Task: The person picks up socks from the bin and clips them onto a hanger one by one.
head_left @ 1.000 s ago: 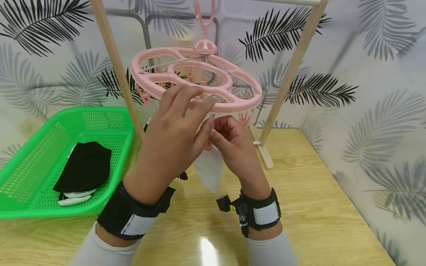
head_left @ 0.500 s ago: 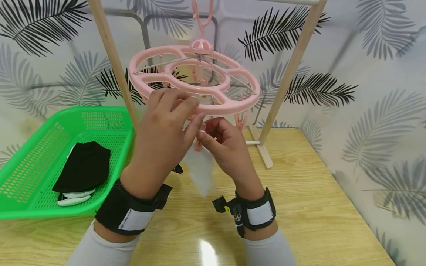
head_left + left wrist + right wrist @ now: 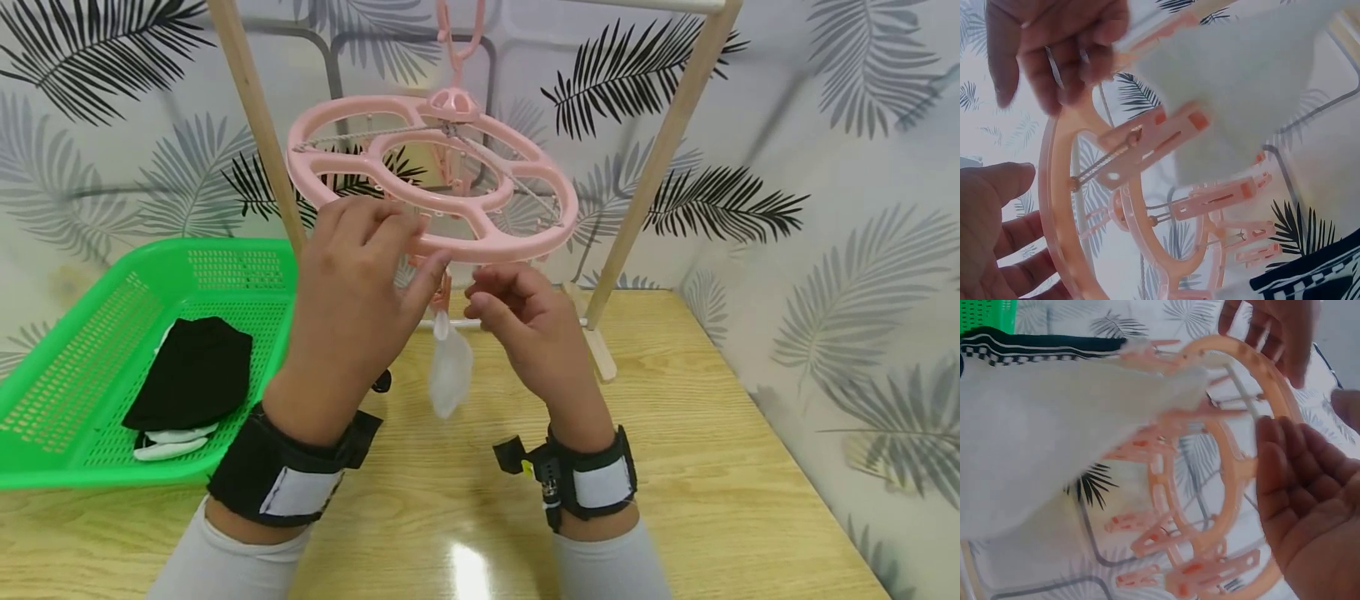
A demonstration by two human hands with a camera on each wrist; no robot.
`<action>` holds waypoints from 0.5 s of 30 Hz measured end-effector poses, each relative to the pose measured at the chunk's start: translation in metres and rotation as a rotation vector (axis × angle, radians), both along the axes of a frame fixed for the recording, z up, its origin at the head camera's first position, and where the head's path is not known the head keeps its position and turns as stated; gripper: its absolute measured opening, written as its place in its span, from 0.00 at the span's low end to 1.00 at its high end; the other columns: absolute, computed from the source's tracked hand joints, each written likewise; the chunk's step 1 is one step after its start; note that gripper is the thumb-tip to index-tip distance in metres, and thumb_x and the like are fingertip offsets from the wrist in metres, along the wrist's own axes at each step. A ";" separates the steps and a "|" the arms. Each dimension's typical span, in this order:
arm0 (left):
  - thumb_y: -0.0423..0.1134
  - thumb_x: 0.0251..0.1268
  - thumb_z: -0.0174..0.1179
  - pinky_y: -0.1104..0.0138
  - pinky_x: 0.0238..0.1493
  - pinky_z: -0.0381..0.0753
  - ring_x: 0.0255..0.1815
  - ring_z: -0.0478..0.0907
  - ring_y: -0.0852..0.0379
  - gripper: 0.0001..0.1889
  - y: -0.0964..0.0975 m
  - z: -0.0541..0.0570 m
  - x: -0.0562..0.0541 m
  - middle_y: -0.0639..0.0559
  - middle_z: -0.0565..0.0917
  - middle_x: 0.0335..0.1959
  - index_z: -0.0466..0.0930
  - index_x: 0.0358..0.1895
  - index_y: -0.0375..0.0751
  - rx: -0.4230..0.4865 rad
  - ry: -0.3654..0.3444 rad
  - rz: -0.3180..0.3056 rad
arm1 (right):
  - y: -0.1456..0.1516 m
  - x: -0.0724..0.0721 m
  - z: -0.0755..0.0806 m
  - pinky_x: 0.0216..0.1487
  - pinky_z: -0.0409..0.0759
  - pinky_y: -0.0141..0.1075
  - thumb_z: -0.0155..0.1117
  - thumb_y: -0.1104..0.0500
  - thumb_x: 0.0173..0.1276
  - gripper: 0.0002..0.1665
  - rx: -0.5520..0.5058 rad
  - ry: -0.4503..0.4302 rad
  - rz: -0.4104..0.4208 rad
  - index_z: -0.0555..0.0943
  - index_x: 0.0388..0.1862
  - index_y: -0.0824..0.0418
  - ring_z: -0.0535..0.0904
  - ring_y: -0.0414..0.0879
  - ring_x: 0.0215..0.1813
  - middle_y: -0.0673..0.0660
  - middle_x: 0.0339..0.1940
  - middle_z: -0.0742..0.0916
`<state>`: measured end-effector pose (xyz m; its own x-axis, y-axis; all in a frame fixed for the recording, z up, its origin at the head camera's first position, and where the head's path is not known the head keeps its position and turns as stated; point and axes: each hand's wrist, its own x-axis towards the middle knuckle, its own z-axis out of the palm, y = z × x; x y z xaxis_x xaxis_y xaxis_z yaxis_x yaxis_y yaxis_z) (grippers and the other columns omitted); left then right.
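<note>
Loose, empty fingers on left hand (image 3: 347,283) and right hand (image 3: 534,327), the latter now apart from white cloth (image 3: 450,368)

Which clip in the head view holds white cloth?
The clip by the left thumb: white cloth hangs from it, not from the clips seen through the ring.

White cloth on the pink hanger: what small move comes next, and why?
I'd probably ease the left hand away from the rim of the pink hanger: a peg grips the white cloth, the right hand is apart from it, and a black cloth lies in the green basket, perhaps next to hang.
</note>
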<state>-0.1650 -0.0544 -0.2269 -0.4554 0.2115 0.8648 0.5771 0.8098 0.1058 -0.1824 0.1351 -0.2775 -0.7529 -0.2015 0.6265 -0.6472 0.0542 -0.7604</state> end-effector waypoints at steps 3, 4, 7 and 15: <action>0.43 0.62 0.70 0.48 0.60 0.69 0.52 0.74 0.36 0.19 -0.001 -0.001 0.001 0.35 0.81 0.44 0.84 0.47 0.31 0.006 -0.012 0.002 | 0.010 -0.001 0.001 0.37 0.82 0.36 0.62 0.45 0.72 0.29 -0.143 0.081 -0.089 0.78 0.45 0.74 0.84 0.48 0.36 0.61 0.35 0.85; 0.43 0.62 0.70 0.48 0.60 0.69 0.52 0.74 0.36 0.19 -0.002 -0.001 0.000 0.36 0.81 0.44 0.84 0.48 0.31 0.007 -0.012 0.003 | 0.013 -0.002 0.001 0.37 0.82 0.36 0.62 0.48 0.74 0.25 -0.192 0.090 -0.140 0.79 0.43 0.73 0.84 0.49 0.35 0.61 0.33 0.85; 0.42 0.62 0.70 0.49 0.59 0.69 0.51 0.74 0.35 0.18 -0.004 -0.002 0.001 0.36 0.81 0.42 0.84 0.47 0.31 0.016 -0.022 0.001 | 0.020 -0.006 0.001 0.39 0.81 0.37 0.58 0.58 0.75 0.13 -0.303 0.064 -0.298 0.79 0.38 0.69 0.82 0.51 0.35 0.59 0.31 0.84; 0.48 0.61 0.70 0.48 0.56 0.71 0.51 0.72 0.35 0.21 -0.012 -0.007 -0.001 0.36 0.78 0.38 0.80 0.40 0.29 0.029 -0.083 0.008 | 0.031 -0.018 -0.004 0.56 0.74 0.41 0.55 0.59 0.76 0.15 -0.159 -0.161 -0.319 0.79 0.52 0.70 0.76 0.48 0.51 0.59 0.48 0.83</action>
